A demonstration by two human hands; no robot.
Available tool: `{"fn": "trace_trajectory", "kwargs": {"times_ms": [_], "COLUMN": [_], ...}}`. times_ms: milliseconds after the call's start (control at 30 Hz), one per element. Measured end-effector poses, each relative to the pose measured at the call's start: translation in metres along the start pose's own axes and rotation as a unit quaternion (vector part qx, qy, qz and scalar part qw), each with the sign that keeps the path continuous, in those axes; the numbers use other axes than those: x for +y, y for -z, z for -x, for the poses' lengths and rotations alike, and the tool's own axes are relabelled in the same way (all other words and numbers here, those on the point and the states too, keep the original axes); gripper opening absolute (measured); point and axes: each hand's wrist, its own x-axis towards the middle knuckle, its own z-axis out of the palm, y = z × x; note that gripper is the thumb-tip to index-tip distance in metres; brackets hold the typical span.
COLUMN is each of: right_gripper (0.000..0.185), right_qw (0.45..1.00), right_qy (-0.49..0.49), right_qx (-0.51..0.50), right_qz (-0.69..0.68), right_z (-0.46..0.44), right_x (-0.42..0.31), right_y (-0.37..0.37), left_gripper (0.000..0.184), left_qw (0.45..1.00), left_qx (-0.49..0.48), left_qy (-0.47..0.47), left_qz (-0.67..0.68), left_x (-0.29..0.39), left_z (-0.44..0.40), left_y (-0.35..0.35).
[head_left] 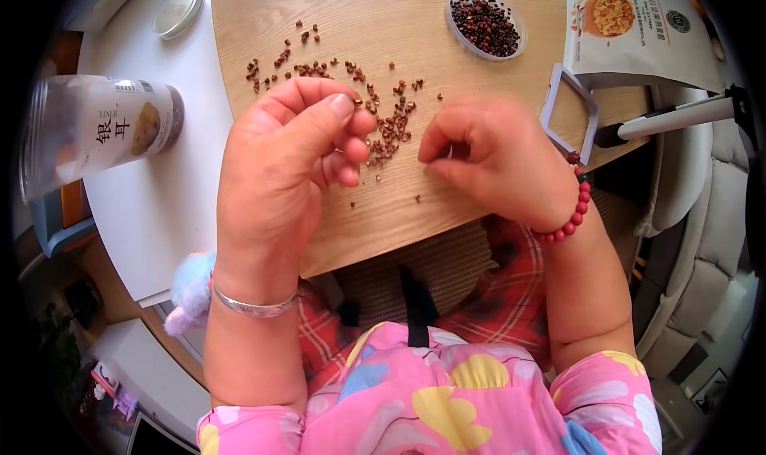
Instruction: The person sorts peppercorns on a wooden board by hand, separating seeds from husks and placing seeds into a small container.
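Reddish-brown dried Sichuan peppercorns (388,129) lie loosely scattered over the wooden table between and beyond my hands. My left hand (295,128) is raised over the left part of the spread, thumb pressed to the forefinger. A small peppercorn (357,100) shows at those fingertips. Low over the table, right of the scatter, my right hand (495,156) is curled with thumb and forefinger drawn together. It is slightly blurred, and anything in its pinch is hidden. Beyond it stands a round clear tub (519,38) holding many dark red peppercorns.
A printed food pouch (638,32) sits at the back right, near a lilac frame-shaped stand (592,112) and a white-and-black arm (670,121). Leftward are a clear labelled jar (104,132) and a round lid (177,12) on a white surface (152,215).
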Motion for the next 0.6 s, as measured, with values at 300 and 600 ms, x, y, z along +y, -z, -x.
{"fn": "trace_trajectory", "kwargs": {"times_ms": [300, 600], "right_gripper": [0.005, 0.010], "right_qw": [0.985, 0.924], "right_qy": [0.031, -0.163], "right_qx": [-0.064, 0.016], "right_qz": [0.157, -0.345], "right_z": [0.009, 0.001], "right_x": [-0.006, -0.003], "right_y": [-0.015, -0.006], "left_gripper": [0.012, 0.012], "left_qw": [0.999, 0.999], "left_qx": [-0.022, -0.015], "left_qy": [0.023, 0.026], "left_qz": [0.032, 0.035], "left_x": [-0.004, -0.003], "left_z": [-0.002, -0.001], "left_y": [0.000, -0.003]}}
